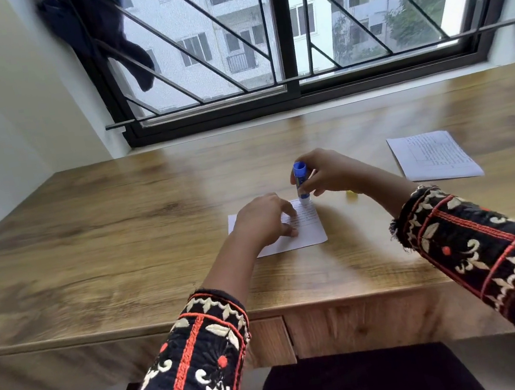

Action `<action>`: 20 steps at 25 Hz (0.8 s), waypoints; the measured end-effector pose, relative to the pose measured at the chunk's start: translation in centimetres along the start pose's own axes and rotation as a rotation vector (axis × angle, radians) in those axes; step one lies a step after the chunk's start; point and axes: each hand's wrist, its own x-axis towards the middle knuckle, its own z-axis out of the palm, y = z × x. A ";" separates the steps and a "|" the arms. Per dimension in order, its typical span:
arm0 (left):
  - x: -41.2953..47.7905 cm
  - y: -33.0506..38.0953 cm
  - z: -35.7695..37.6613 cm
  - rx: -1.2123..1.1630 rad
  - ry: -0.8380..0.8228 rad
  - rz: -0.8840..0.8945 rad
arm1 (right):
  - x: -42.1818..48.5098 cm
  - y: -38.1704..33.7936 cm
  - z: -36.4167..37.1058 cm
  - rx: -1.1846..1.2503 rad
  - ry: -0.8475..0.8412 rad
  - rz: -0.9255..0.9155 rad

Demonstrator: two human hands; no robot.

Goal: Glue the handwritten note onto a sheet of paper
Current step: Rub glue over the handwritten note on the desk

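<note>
A small white handwritten note (308, 232) lies flat near the middle of the wooden desk (121, 232). My left hand (264, 218) rests on the note, fingers spread and pressing it down. My right hand (326, 172) grips a blue glue stick (301, 181), held upright with its lower tip touching the note's far right corner. A larger white sheet of paper (432, 157) with printed lines lies further right on the desk, apart from both hands.
A small yellow object (351, 194) lies on the desk just under my right wrist. A barred window (286, 40) runs along the back of the desk. A dark cloth (97, 28) hangs on the bars at upper left.
</note>
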 end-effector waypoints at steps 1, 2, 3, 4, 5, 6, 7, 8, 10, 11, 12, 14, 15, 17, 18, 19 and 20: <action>0.0 0.0 0.0 0.001 0.002 -0.002 | -0.1 0.0 0.0 0.001 -0.001 -0.002; 0.1 -0.1 -0.1 0.002 0.004 -0.004 | -0.3 0.0 0.0 0.002 -0.003 -0.005; 0.1 -0.1 -0.1 0.002 0.006 -0.005 | -0.6 0.0 0.1 0.001 -0.007 -0.007; 0.1 -0.1 -0.1 -0.001 0.007 -0.006 | -0.9 0.0 0.1 -0.001 -0.012 -0.010; 0.1 -0.1 -0.1 -0.004 0.008 -0.007 | -1.2 -0.1 0.2 -0.004 -0.017 -0.012; 0.1 -0.1 -0.1 -0.007 0.007 -0.006 | -1.5 -0.1 0.2 -0.008 -0.023 -0.013; 0.0 -0.1 -0.1 -0.008 0.007 -0.006 | -1.8 -0.2 0.2 -0.013 -0.030 -0.014; 0.0 0.0 -0.1 -0.008 0.007 -0.005 | -2.1 -0.2 0.2 -0.017 -0.037 -0.014; -0.1 0.0 -0.1 -0.009 0.008 -0.005 | -2.6 -0.3 0.3 -0.022 -0.048 -0.015; -0.1 0.0 -0.1 -0.011 0.008 -0.006 | -2.9 -0.3 0.3 -0.022 -0.054 -0.015; -0.1 0.1 -0.1 -0.012 0.009 -0.006 | -3.2 -0.4 0.4 -0.021 -0.060 -0.018; -0.1 0.1 -0.1 -0.015 0.008 -0.006 | -3.7 -0.5 0.5 -0.015 -0.072 -0.026; -0.1 0.1 -0.2 -0.016 0.009 -0.007 | -3.9 -0.6 0.5 -0.011 -0.079 -0.029; -0.2 0.1 -0.2 -0.014 0.009 -0.010 | -4.4 -0.6 0.6 -0.001 -0.095 -0.034; -0.2 0.0 -0.2 -0.012 0.008 -0.011 | -4.6 -0.7 0.7 0.003 -0.102 -0.037; -0.1 0.0 -0.2 -0.011 0.008 -0.012 | -4.7 -0.7 0.8 0.007 -0.109 -0.040; -0.1 0.0 -0.2 -0.010 0.007 -0.012 | -4.9 -0.7 0.8 0.011 -0.115 -0.041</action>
